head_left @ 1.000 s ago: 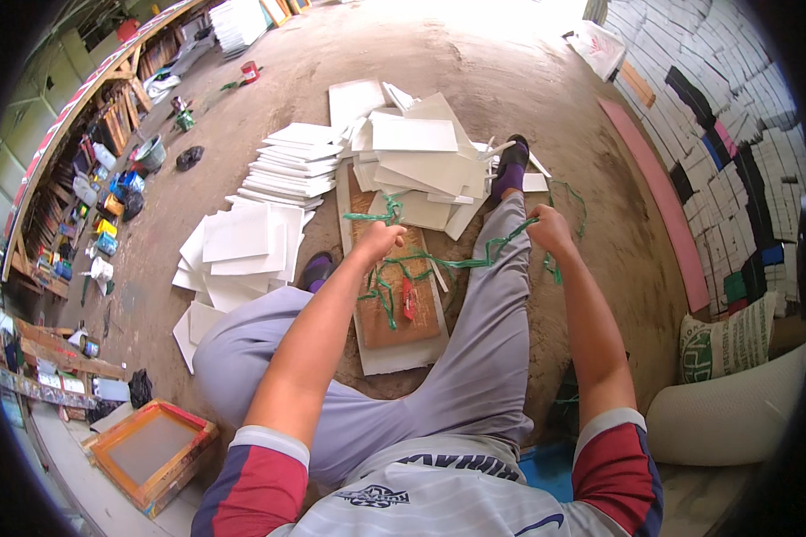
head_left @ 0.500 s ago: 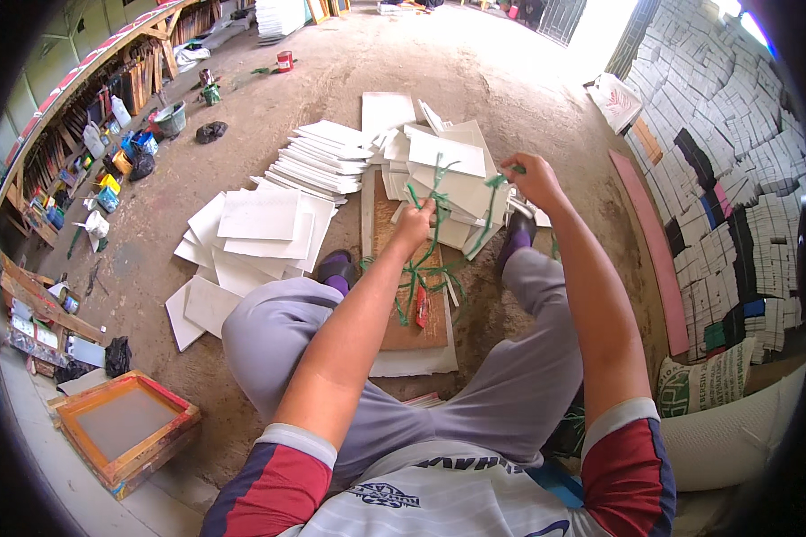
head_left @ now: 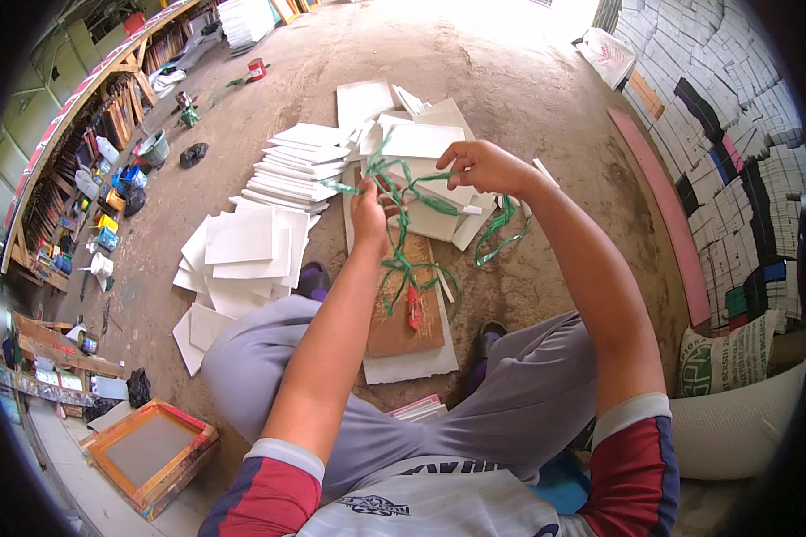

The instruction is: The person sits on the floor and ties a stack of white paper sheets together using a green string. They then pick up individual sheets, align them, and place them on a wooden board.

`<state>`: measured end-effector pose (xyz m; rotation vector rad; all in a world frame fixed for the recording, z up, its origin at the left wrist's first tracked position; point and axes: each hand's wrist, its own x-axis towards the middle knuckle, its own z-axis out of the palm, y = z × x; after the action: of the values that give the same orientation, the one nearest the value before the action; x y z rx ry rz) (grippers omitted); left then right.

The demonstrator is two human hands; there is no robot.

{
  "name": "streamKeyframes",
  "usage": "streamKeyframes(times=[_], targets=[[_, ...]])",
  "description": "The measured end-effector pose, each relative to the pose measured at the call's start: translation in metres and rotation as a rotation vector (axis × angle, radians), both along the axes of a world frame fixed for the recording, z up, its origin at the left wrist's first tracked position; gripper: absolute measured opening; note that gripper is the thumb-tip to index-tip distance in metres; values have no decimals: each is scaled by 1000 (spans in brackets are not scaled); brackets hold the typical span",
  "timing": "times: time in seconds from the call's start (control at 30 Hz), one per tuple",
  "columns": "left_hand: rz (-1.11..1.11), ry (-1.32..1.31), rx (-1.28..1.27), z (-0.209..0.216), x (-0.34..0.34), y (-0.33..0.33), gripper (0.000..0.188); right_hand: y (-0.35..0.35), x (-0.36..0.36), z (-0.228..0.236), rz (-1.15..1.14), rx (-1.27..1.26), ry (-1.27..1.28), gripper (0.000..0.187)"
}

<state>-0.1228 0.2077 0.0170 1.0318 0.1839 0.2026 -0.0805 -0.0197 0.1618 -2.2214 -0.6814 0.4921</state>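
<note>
A tangle of green plastic string (head_left: 405, 268) hangs between my hands above a brown wooden board (head_left: 401, 338). My left hand (head_left: 370, 215) is closed round the gathered strands, and loose ends stick out past its thumb. To its right, my right hand (head_left: 485, 170) pinches a strand between thumb and fingertips, with a looped end dangling below the wrist. A red cutter (head_left: 414, 309) lies on the board, partly crossed by string. Just beyond the hands, white boards (head_left: 425, 140) are heaped untidily. Thin pale strips lie beside the cutter.
Stacked white boards (head_left: 295, 166) and a looser pile (head_left: 242, 237) lie to the left. A wooden-framed screen (head_left: 152, 447) rests at lower left. Paint pots (head_left: 107, 237) line the left side. At right are a pink plank (head_left: 658, 215), a wall of stacks (head_left: 698, 107) and a sack (head_left: 725, 358).
My right hand has moved left, closer to my left hand. The string is bunched between them, and my left hand is slightly further left. My right foot has drawn nearer.
</note>
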Motion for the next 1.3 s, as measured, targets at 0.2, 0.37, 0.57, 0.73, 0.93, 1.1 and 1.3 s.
streamKeyframes(times=[0.2,0.37,0.57,0.73,0.93,1.1,1.3], targets=[[145,353,328,-79,-4,-30,34,-50,23,-33,-207,89,-3,18],[228,510,1092,-209,-17,-4,64,-58,44,-62,-248,206,2,17],[206,149,713,-88,-4,-57,50,-81,28,-91,-255,387,-120,8],[-73,103,26,4,8,-83,39,-44,-2,-71,-252,464,86,6],[78,-17,150,14,8,-55,22,-10,9,-79,-242,203,-605,10],[103,-7,419,58,16,-21,24,62,0,-44,-176,524,-856,14],[-156,35,428,116,29,45,27,124,-1,-56,-290,787,-617,11]])
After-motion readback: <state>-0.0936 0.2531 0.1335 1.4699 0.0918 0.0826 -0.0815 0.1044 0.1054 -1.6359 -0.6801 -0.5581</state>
